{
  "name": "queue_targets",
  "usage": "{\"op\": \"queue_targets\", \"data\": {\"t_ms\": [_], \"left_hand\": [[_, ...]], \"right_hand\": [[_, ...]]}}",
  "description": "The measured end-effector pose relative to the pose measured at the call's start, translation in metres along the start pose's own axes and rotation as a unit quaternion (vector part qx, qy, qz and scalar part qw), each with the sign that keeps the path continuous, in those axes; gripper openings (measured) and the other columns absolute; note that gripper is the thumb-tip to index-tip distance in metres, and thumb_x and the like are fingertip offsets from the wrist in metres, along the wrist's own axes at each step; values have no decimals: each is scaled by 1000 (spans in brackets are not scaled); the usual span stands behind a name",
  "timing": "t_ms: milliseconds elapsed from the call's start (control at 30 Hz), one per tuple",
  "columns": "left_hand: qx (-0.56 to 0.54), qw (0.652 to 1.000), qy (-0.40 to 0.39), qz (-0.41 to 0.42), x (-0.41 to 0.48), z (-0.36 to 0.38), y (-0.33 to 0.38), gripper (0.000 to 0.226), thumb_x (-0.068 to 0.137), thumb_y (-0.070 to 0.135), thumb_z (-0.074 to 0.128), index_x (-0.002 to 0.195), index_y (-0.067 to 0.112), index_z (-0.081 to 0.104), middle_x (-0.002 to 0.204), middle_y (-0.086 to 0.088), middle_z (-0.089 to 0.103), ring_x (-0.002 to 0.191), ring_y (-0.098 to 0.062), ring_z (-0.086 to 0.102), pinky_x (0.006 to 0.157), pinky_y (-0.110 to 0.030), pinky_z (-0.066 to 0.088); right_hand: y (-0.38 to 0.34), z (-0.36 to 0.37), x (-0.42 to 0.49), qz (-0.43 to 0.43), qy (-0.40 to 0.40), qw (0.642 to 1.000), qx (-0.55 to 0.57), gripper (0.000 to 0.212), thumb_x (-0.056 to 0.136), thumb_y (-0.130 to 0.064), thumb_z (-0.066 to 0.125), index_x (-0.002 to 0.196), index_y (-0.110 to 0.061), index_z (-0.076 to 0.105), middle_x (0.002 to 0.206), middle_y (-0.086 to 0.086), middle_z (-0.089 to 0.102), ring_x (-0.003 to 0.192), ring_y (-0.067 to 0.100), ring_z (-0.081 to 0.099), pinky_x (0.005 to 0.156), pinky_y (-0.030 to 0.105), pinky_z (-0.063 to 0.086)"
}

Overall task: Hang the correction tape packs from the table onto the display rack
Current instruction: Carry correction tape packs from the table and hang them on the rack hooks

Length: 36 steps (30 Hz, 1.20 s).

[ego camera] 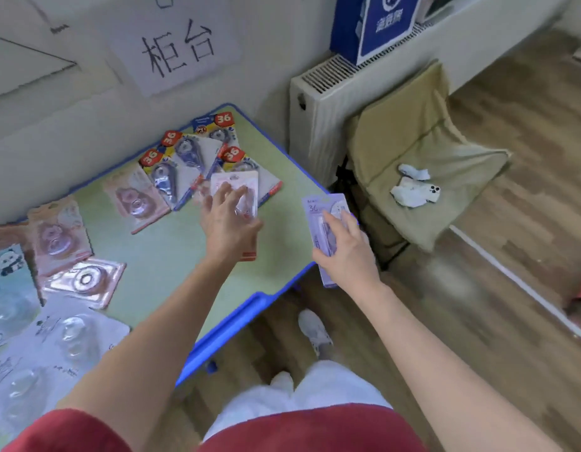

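Now gripping a lilac correction tape pack (326, 208) in curled right fingers (333, 223), with the right hand (349, 252) just past the blue rim of the worktop (237, 316). Resting straight, spread left fingers (222, 194) on a pale pink pack (240, 181), left hand (227, 223) over the green surface. Beside that, overlapping near the wall, several packs marked 36 (166, 182).

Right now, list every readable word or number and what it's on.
"柜台": paper sign on the wall.
"36": red badges on four blue packs on the table.
"36": lilac pack, held by the right hand.
Blue box lettering: too blurred to read.
Fine print on all the packs: too blurred to read.
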<state>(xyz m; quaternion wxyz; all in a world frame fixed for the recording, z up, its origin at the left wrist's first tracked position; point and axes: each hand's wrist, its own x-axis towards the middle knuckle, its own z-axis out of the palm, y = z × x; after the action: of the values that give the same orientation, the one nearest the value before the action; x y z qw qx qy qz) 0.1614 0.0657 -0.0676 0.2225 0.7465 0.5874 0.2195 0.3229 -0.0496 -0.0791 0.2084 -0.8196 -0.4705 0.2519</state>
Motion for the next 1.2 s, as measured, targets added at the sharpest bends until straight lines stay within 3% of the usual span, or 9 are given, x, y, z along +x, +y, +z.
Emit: {"op": "queue_targets", "data": {"t_ms": [67, 200, 267, 333, 600, 733, 967, 1200], "left_hand": [[-3, 999, -36, 27, -19, 5, 10, 55, 75, 13, 73, 128, 11, 59, 141, -12, 47, 130, -23, 35, 109, -28, 16], [25, 988, -114, 103, -53, 20, 37, 63, 68, 32, 59, 129, 14, 58, 143, -8, 44, 127, -26, 42, 107, -27, 17], [30, 980, -129, 148, -72, 32, 55, 56, 74, 24, 66, 128, 13, 58, 143, -10, 44, 128, -25, 42, 107, -28, 17], [39, 972, -146, 178, -90, 48, 75, 55, 76, 16, 71, 129, 14, 58, 144, -8, 43, 130, -23, 40, 106, -27, 17], [16, 932, -227, 281, -201, 117, 187, 59, 78, 21, 69, 134, 24, 53, 147, 2, 38, 133, -31, 26, 107, -34, 19], [1, 912, -263, 313, -283, 158, 253, 60, 78, 23, 69, 136, 28, 50, 149, 4, 35, 137, -34, 20, 109, -37, 18], [-10, 875, -317, 365, -436, 237, 353, 59, 81, 22, 68, 136, 26, 50, 151, 2, 33, 137, -35, 21, 109, -34, 18], [-24, 847, -361, 389, -532, 293, 437, 57, 80, 18, 67, 134, 25, 52, 151, 4, 32, 137, -33, 20, 110, -37, 18]], "right_hand": [[15, 0, -32, 34, 21, 999, 18, 66, 83, -27, 65, 144, -27, 37, 155, 4, 20, 131, 32, 34, 100, 36, 34], [47, -4, -90, 104, 63, 991, 55, 67, 83, -28, 66, 144, -27, 38, 155, 5, 21, 130, 32, 35, 101, 34, 32], [66, -8, -121, 129, 88, 986, 62, 66, 83, -28, 65, 143, -28, 37, 154, 5, 22, 128, 33, 36, 99, 34, 33], [86, -16, -149, 158, 112, 979, 71, 66, 83, -29, 65, 144, -28, 37, 154, 5, 22, 127, 33, 37, 99, 34, 33], [184, -69, -270, 262, 201, 936, 119, 65, 86, -28, 63, 144, -27, 35, 156, 2, 18, 128, 29, 36, 101, 33, 34], [251, -102, -347, 303, 227, 917, 127, 66, 86, -28, 63, 145, -29, 34, 157, 1, 15, 130, 27, 36, 101, 40, 39], [381, -155, -472, 357, 276, 883, 127, 66, 85, -28, 64, 144, -29, 34, 156, 1, 16, 134, 26, 32, 103, 37, 37], [473, -199, -540, 413, 300, 853, 112, 66, 85, -31, 63, 145, -29, 34, 155, 1, 19, 131, 28, 34, 101, 34, 35]]}}
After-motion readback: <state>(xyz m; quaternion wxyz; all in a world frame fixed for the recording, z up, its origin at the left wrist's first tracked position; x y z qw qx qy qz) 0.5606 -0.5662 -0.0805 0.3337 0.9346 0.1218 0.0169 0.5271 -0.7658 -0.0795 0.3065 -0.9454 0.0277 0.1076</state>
